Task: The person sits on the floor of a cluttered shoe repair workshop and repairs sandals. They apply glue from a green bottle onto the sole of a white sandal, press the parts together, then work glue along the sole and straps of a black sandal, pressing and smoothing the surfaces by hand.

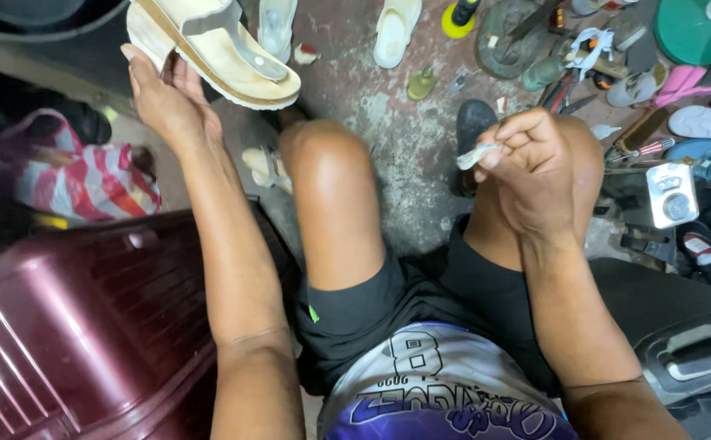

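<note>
My left hand [164,98] is raised at the upper left and grips the heel end of a cream sandal [217,45] with a grey strap and a cork-coloured sole edge. The sandal tilts toward the right, its footbed facing up. My right hand [531,167] rests over my right knee, fingers closed on a small pale, glue-smeared stick or brush [476,155] whose tip points left. My bare knees [327,163] sit between the two hands above a stained concrete floor.
A maroon hard suitcase [86,326] fills the lower left, with a red-striped bag [86,179] behind it. Loose sandals [392,33], a small bottle [421,84], hand tools [584,49], a green basin [690,28] and shoes [710,122] crowd the floor at top and right.
</note>
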### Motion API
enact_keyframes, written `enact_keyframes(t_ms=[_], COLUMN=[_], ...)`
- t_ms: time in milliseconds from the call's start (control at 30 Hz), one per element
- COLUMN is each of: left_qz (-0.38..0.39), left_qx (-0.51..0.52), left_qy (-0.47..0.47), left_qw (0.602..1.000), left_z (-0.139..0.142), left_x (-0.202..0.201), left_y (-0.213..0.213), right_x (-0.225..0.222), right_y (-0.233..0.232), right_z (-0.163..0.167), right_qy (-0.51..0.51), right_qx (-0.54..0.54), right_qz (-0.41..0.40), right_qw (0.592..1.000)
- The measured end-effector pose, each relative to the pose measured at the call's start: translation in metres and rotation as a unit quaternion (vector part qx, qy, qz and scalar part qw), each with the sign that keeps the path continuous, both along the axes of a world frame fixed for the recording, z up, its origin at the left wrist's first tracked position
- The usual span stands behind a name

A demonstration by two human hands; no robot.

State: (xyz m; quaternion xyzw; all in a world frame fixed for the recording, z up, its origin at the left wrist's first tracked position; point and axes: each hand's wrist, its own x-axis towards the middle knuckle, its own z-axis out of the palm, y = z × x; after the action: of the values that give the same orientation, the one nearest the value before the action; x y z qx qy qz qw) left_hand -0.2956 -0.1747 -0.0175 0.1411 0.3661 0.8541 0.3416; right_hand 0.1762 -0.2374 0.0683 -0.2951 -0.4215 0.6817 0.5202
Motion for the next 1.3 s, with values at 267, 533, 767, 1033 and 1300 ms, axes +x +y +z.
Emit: enact_keyframes(t_ms=[267, 533, 767, 1033, 1300], left_qz=[-0.096, -0.172, -0.175, -0.273, -0.377], left_qx=[-0.028, -0.057, -0.127, -0.122, -0.225], left_qy=[-0.097, -0.135, -0.030, 0.064, 0.050], left_qw=[0.990, 0.974, 0.976, 0.952, 0.897], left_z=[-0.001, -0.021, 0.025, 0.098, 0.060], left_x=[0.013, 0.026, 0.046, 0.091, 0.210], left_y=[0.030, 0.017, 0.009, 0.090, 0.208], right_x=[-0.002, -0.002, 0.000, 0.011, 0.026], right_y=[-0.011, 0.001, -0.008, -0.007, -0.013], right_z=[0.007, 0.022, 0.030, 0.043, 0.041], right_qy=[0.045, -0.005, -0.012, 0.014, 0.037], right_qx=[-0.002, -0.003, -0.002, 0.004, 0.002], right_qz=[0.005, 0.027, 0.071, 0.080, 0.057], right_qw=[0.999, 1.000, 0.997, 0.997, 0.998])
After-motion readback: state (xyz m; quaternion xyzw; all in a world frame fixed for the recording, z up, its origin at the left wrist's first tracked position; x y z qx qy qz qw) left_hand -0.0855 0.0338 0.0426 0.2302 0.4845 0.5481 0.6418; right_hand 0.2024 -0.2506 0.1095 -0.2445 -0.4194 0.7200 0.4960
